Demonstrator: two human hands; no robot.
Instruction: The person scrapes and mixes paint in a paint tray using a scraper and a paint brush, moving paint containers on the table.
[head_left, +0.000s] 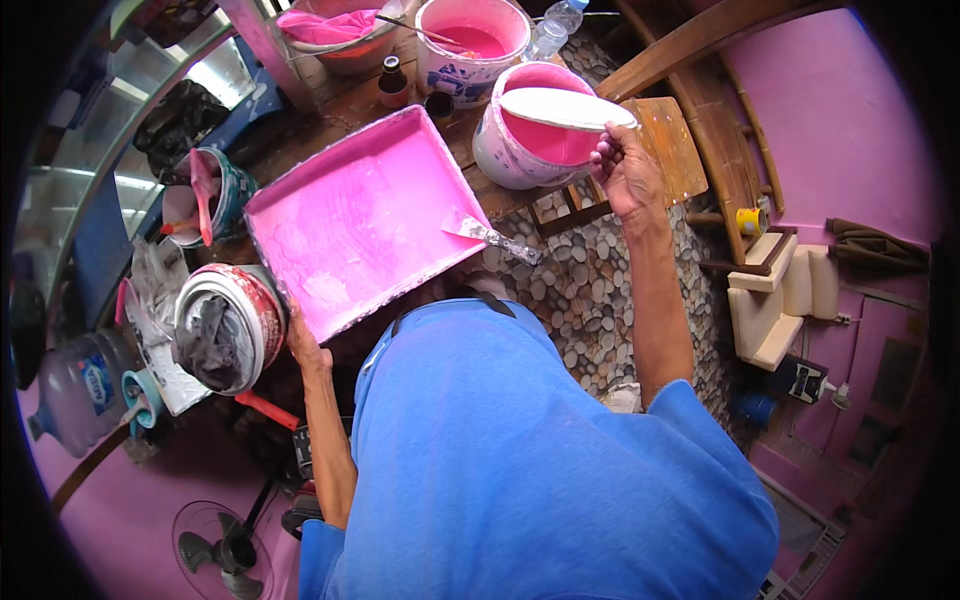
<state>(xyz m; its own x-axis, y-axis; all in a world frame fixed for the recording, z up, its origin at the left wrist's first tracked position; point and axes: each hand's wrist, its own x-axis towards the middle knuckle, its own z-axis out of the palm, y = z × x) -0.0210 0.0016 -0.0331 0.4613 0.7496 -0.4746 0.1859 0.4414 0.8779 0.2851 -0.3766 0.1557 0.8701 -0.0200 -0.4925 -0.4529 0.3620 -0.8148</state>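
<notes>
My right hand pinches the edge of a flat white oval piece, perhaps a lid or dish, over the mouth of a paint-smeared bucket of pink paint. At the near left corner of a pink-coated paint tray, my left hand grips the side; some of its fingers are hidden. A paint scraper lies across the tray's right rim, its handle sticking out.
Behind stands a second bucket of pink paint with a stick across it. Stacked tubs crowd my left hand. A brush rests in a teal pail. A wooden stool stands right of the buckets.
</notes>
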